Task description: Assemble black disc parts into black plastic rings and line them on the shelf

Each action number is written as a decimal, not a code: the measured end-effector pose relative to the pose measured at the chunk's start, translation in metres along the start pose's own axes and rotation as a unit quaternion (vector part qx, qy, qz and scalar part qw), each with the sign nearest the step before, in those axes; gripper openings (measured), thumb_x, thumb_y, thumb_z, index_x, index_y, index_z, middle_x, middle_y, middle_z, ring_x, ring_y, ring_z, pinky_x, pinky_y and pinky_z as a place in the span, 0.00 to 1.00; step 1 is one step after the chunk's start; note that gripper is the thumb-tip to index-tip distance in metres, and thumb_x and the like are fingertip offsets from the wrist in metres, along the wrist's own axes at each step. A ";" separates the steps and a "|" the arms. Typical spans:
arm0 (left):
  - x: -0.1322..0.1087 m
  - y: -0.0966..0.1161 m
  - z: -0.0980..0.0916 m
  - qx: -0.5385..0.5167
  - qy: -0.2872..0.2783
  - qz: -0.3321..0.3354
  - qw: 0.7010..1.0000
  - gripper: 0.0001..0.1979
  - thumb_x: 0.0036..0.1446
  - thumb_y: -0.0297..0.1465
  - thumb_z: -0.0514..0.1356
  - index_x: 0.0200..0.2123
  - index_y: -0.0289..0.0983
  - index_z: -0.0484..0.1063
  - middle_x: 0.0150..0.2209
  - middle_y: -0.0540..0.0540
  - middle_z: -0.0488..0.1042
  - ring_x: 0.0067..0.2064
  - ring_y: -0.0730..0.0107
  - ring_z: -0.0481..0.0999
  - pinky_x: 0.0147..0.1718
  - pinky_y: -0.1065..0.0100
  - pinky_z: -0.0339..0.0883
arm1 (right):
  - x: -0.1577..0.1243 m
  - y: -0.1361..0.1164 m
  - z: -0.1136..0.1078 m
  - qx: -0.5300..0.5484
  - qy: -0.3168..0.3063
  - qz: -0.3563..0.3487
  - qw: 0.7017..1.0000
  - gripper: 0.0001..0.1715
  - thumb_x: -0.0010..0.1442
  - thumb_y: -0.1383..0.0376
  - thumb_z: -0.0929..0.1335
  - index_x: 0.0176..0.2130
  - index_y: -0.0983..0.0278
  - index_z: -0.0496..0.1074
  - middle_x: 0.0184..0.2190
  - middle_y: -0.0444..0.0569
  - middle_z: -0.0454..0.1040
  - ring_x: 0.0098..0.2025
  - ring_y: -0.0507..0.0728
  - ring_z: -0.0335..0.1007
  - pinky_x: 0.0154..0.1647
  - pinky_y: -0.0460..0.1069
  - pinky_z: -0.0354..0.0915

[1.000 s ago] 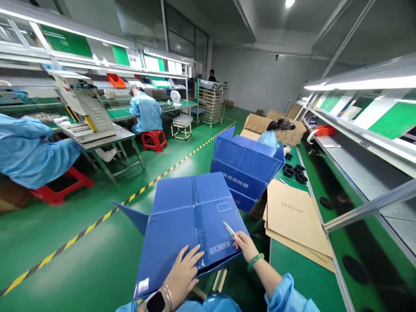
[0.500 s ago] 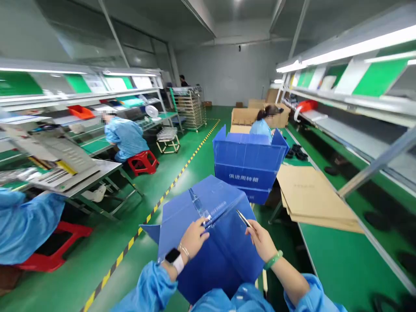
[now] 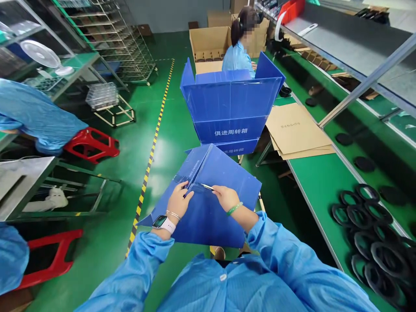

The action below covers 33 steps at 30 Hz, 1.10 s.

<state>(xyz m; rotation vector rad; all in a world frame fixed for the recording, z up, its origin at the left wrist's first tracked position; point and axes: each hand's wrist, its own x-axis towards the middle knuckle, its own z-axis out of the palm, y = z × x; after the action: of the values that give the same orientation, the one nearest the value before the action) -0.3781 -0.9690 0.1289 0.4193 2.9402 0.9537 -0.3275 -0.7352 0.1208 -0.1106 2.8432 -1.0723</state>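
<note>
A blue corrugated box (image 3: 214, 216) sits tilted before me, with clear tape (image 3: 180, 178) across part of its flap seam. At the taped flap edge my left hand (image 3: 178, 200) is closed, fingers and thumb bent over the edge. My right hand (image 3: 227, 199) is closed round a slim, pointed metal tool that looks like tweezers (image 3: 207, 187). Its tip points left and lies at the seam, close to my left fingertips. Whether the tip has gone into the tape cannot be made out.
Beyond it stands another blue box (image 3: 232, 102) with raised flaps; a co-worker (image 3: 238, 54) is behind that. On the right bench (image 3: 312, 186) lie cardboard sheets (image 3: 299, 130) and several black rings (image 3: 367, 216). Red stools (image 3: 94, 145) and seated people are at left.
My view has tipped downward. The right hand has brought the tool leftward to the seam beside my left hand, and the box has turned.
</note>
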 end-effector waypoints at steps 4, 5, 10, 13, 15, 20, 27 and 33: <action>0.002 0.008 0.000 0.010 -0.004 0.004 1.000 0.18 0.61 0.41 0.55 0.22 0.38 0.65 0.59 0.39 0.69 0.58 0.55 0.69 0.62 0.52 0.61 | 0.008 -0.006 0.000 -0.027 -0.025 -0.014 0.999 0.17 0.74 0.60 0.60 0.56 0.57 0.71 0.47 0.47 0.75 0.48 0.56 0.71 0.51 0.47 0.65; 0.002 0.010 0.000 0.013 -0.005 0.005 1.000 0.18 0.61 0.41 0.55 0.22 0.38 0.65 0.58 0.39 0.69 0.58 0.55 0.69 0.62 0.52 0.61 | 0.009 -0.006 -0.001 -0.033 -0.029 -0.014 0.999 0.17 0.74 0.60 0.59 0.56 0.57 0.71 0.47 0.48 0.75 0.48 0.56 0.71 0.50 0.47 0.65; 0.005 0.015 0.002 0.023 -0.009 0.007 1.000 0.18 0.61 0.41 0.54 0.23 0.38 0.67 0.58 0.40 0.70 0.58 0.55 0.69 0.62 0.52 0.61 | 0.003 0.004 -0.005 -0.058 -0.047 -0.013 0.997 0.19 0.75 0.58 0.57 0.58 0.56 0.68 0.44 0.48 0.75 0.45 0.55 0.70 0.46 0.46 0.63; 0.007 0.013 0.002 0.028 -0.011 0.005 1.000 0.19 0.61 0.42 0.55 0.22 0.38 0.67 0.58 0.39 0.70 0.58 0.54 0.69 0.62 0.52 0.60 | -0.002 0.020 -0.003 -0.070 -0.062 -0.009 0.996 0.18 0.75 0.57 0.57 0.56 0.56 0.69 0.42 0.47 0.74 0.43 0.55 0.70 0.43 0.46 0.62; 0.009 0.012 0.002 0.032 -0.013 0.003 0.999 0.19 0.61 0.43 0.55 0.23 0.38 0.68 0.58 0.39 0.70 0.58 0.54 0.69 0.62 0.52 0.60 | -0.007 0.034 0.000 -0.075 -0.070 -0.003 0.995 0.17 0.75 0.57 0.58 0.55 0.57 0.70 0.42 0.48 0.74 0.42 0.55 0.70 0.41 0.46 0.62; 0.013 0.008 -0.001 0.046 -0.018 0.005 0.999 0.19 0.60 0.44 0.55 0.25 0.37 0.71 0.57 0.39 0.70 0.57 0.55 0.70 0.62 0.53 0.61 | -0.027 0.072 0.010 -0.080 -0.084 0.010 0.993 0.17 0.75 0.58 0.59 0.57 0.58 0.69 0.42 0.49 0.74 0.42 0.56 0.70 0.41 0.47 0.61; 0.016 0.007 -0.008 0.066 -0.021 0.013 0.998 0.20 0.60 0.45 0.54 0.27 0.37 0.73 0.56 0.37 0.72 0.56 0.52 0.71 0.61 0.50 0.62 | -0.056 0.127 0.017 -0.089 -0.118 0.032 0.989 0.19 0.75 0.57 0.57 0.57 0.56 0.69 0.43 0.50 0.74 0.43 0.57 0.70 0.44 0.47 0.61; 0.022 0.003 -0.011 0.086 -0.026 0.019 0.996 0.21 0.58 0.47 0.55 0.26 0.37 0.73 0.55 0.37 0.74 0.56 0.51 0.72 0.60 0.48 0.63 | -0.076 0.173 0.025 -0.097 -0.149 0.065 0.982 0.19 0.75 0.57 0.57 0.57 0.57 0.69 0.44 0.51 0.74 0.44 0.57 0.70 0.43 0.47 0.61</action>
<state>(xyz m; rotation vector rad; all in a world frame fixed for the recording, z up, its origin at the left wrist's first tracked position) -0.3999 -0.9676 0.1409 0.4985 2.9874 0.6845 -0.2542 -0.6140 -0.0067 -0.0895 2.6320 -0.6868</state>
